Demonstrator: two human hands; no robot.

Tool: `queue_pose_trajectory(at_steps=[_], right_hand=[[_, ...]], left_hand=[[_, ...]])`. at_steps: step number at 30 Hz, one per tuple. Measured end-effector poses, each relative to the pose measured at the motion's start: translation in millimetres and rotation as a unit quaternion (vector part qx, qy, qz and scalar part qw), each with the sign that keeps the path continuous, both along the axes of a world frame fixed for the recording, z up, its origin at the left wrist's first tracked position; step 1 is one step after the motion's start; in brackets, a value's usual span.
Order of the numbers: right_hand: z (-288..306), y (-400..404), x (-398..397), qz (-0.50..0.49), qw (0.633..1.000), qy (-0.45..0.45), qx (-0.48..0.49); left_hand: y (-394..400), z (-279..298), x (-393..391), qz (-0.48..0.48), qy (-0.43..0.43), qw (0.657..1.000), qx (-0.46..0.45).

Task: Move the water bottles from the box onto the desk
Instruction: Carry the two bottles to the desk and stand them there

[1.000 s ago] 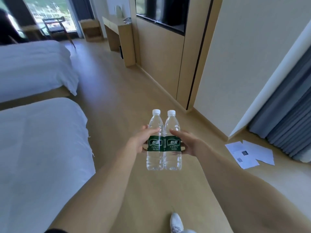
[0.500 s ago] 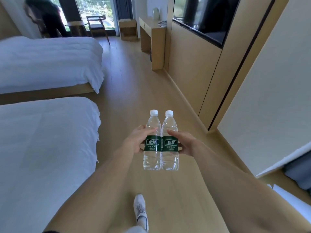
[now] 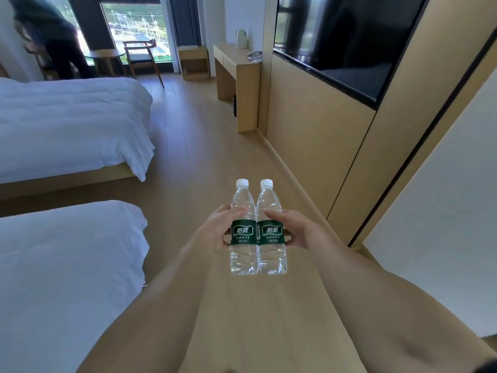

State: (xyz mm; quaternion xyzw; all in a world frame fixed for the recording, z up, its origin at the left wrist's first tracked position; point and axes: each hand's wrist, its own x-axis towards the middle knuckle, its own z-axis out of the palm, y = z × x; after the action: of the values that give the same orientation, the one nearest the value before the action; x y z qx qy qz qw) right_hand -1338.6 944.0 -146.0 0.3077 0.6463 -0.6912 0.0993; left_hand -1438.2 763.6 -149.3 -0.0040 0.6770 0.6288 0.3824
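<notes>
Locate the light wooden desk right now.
In the head view the light wooden desk stands far ahead, right of centre against the right wall, past the white beds; a white kettle sits on it.

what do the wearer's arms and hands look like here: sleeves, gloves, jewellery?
Both forearms are bare all the way to the bottom of the frame. The left hand and right hand wear no gloves, and no rings, watch or wristband show. The one trace of clothing is a dark sleeve edge at the frame's lower right corner, on the right arm.
</notes>
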Motion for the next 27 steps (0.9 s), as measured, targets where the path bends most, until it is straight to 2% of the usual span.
queue_pose_trajectory(at_steps=[10, 18, 27], right_hand=[[8.0, 57.8, -172.2, 0.016, 1.000, 0.018, 0.003], [-3.9, 120.7, -325.4, 0.051, 0.998, 0.029, -0.019], [13.3, 192.0, -486.5, 0.095, 0.994, 0.032, -0.044]], left_hand=[[56.9, 16.2, -161.0, 0.016, 0.038, 0.999, -0.021], [115.9, 10.6, -296.5, 0.053, 0.039, 0.997, -0.042], [184.0, 30.5, -439.5, 0.089, 0.033, 0.994, -0.057]])
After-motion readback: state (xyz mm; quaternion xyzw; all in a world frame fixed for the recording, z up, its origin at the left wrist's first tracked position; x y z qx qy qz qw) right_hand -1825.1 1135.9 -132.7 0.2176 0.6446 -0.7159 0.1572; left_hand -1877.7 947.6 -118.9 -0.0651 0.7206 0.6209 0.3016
